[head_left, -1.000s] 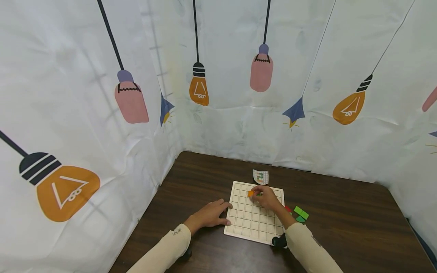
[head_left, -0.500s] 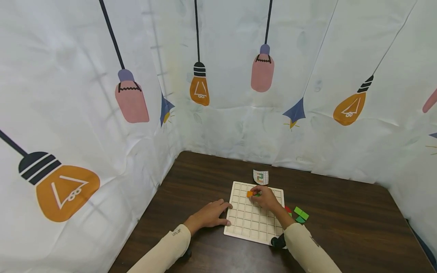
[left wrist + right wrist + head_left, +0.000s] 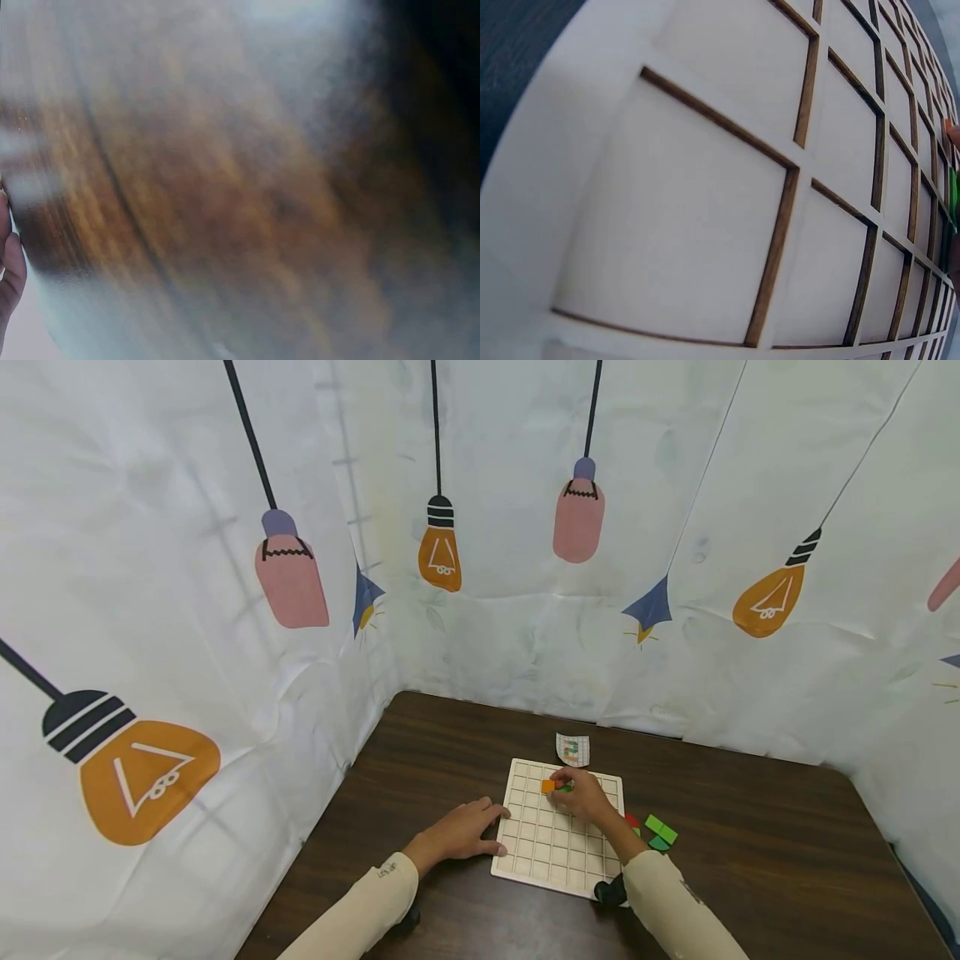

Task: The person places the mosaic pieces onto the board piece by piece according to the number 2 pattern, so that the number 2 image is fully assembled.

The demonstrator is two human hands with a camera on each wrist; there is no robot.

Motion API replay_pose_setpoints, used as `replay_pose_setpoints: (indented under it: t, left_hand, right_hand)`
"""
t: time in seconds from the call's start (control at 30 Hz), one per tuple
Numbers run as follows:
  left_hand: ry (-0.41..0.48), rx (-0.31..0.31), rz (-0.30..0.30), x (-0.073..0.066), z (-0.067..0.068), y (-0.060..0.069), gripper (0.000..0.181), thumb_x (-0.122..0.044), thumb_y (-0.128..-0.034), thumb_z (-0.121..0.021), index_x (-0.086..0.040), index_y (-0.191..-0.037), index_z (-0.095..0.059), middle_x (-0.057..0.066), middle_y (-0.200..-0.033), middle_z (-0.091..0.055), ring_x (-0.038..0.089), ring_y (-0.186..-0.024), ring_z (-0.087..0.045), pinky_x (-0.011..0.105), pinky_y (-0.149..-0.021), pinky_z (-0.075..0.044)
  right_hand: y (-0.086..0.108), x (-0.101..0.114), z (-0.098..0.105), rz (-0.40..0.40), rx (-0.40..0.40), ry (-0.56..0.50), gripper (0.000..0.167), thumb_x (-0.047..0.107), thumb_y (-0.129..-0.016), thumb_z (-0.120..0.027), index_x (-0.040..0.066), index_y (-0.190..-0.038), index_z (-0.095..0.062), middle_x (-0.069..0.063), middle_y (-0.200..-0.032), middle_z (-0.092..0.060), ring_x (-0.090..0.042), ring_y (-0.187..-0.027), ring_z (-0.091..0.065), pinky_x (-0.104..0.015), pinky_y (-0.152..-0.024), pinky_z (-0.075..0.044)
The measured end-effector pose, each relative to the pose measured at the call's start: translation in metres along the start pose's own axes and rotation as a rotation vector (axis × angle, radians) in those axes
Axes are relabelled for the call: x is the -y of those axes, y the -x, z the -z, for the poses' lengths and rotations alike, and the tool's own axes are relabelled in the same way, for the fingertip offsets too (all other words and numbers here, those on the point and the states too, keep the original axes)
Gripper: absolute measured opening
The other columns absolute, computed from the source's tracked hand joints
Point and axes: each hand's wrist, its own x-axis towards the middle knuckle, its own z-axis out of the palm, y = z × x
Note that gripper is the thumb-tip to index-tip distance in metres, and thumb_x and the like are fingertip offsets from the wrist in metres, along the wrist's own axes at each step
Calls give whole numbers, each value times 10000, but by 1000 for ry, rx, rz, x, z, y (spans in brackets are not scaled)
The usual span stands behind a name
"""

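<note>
A pale wooden board (image 3: 536, 852) with a grid of recessed squares lies on the brown table. My right hand (image 3: 587, 795) is over its far part, fingertips and thumb pinching the right edge of an orange tile (image 3: 548, 786). A green tile (image 3: 566, 789) shows under the curled fingers, mostly hidden; whether it touches them I cannot tell. In the right wrist view the green tile (image 3: 953, 195) is only a sliver at the right edge. My left hand (image 3: 467, 831) has its fingers extended, fingertips and thumb at the board's left edge.
Behind the board lies a small printed card (image 3: 573, 749) with a coloured grid pattern. To the right are light green tiles (image 3: 661, 828), a darker green piece (image 3: 659, 843) and a red piece (image 3: 632, 820), partly behind my right forearm. White printed sheeting (image 3: 510, 643) borders the table.
The orange tile and my right fingertips have shifted very slightly to the left. My left hand and the board stay where they were.
</note>
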Motion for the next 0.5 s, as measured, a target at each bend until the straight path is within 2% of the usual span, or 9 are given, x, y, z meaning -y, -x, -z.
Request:
replay_pose_setpoints:
  t: [0.5]
  left_hand:
    - [-3,6,3,-1,1,1,603,-589,-892,-668,-287,-1398,-537,-55,-1153,-562,88,-988,-549,359,-912,-479]
  right_hand:
    - [0,4,-1,-29,-8,20,180,82,-874,-765,74,-1050,-725,-15,-926,-657,-151,-857,-582,-342,-777,-485]
